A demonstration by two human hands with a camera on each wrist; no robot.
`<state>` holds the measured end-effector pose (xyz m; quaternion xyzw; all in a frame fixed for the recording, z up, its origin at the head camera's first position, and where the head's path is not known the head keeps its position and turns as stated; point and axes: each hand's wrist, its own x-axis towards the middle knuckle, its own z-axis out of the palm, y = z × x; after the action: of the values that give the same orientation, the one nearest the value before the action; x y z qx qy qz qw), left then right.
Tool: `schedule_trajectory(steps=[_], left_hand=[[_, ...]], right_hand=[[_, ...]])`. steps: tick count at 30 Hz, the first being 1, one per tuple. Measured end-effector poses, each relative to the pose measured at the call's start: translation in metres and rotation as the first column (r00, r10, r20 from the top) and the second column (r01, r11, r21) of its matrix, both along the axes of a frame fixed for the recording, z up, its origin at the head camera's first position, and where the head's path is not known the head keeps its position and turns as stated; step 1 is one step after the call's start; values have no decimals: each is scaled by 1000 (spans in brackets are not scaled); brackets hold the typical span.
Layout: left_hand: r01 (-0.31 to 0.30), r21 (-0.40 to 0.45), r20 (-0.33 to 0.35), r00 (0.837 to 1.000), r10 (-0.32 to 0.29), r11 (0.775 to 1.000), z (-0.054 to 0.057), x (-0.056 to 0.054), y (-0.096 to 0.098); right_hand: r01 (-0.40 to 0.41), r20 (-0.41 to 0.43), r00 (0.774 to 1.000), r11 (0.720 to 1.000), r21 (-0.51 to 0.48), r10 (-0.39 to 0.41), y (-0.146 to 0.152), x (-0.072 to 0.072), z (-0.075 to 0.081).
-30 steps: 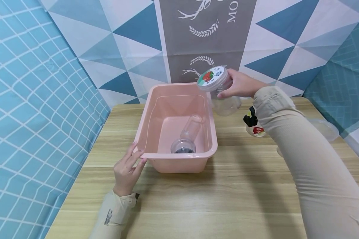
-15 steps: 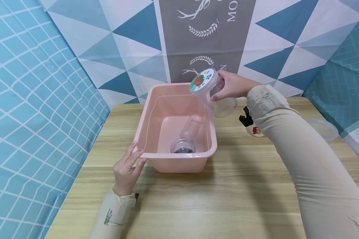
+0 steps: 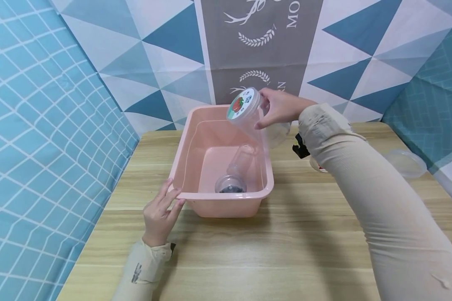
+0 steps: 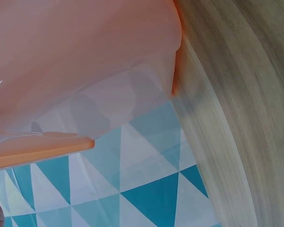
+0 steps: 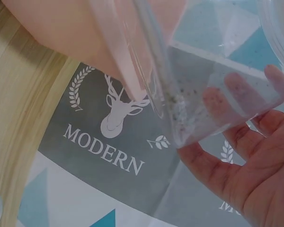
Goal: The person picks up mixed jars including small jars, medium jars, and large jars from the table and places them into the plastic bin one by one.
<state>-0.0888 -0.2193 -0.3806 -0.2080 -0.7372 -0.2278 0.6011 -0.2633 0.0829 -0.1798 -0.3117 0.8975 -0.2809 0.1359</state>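
Observation:
My right hand (image 3: 280,106) grips a clear plastic jar (image 3: 250,119) around its side, tilted with its lid (image 3: 241,103) toward the left. The lid carries a strawberry picture on green and white. The jar overlaps the right rim of the pink basin (image 3: 263,194) in the head view; in the right wrist view, small dark specks show on its clear wall (image 5: 199,106). My left hand (image 3: 160,215) holds the basin's near left corner, thumb and fingertips at the rim. Inside the basin lies a clear bottle (image 3: 241,161) and a clear round container (image 3: 230,184) with a dark part.
Right of the basin, a black piece (image 3: 300,147) and a small container (image 3: 316,165) with a red label are partly hidden by my right sleeve (image 3: 361,179). A clear round container (image 3: 406,163) stands near the table's right edge. Patterned cloth (image 3: 173,50) hangs behind.
My right hand has moved left with the jar, bringing its lid from beside the basin to over it and tipping it further left. The left hand and the basin stay in place.

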Motion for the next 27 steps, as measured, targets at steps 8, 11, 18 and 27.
schedule_trajectory(steps=[8, 11, 18, 27], left_hand=[[6, -3, 5, 1000, -6, 1000, -1, 1, -1], [5, 0, 6, 1000, -5, 1000, -1, 1, -1], [2, 0, -7, 1000, -2, 1000, 1, 1, -3], [14, -14, -2, 1000, -14, 1000, 1, 1, -3]], right_hand=[[-29, 32, 999, 1000, 8, 29, -13, 1, 0], [-44, 45, 998, 999, 5, 43, -20, 1, 0], [-101, 21, 995, 995, -21, 102, -41, 5, 0], [-178, -39, 983, 984, 21, 179, -67, 14, -4]])
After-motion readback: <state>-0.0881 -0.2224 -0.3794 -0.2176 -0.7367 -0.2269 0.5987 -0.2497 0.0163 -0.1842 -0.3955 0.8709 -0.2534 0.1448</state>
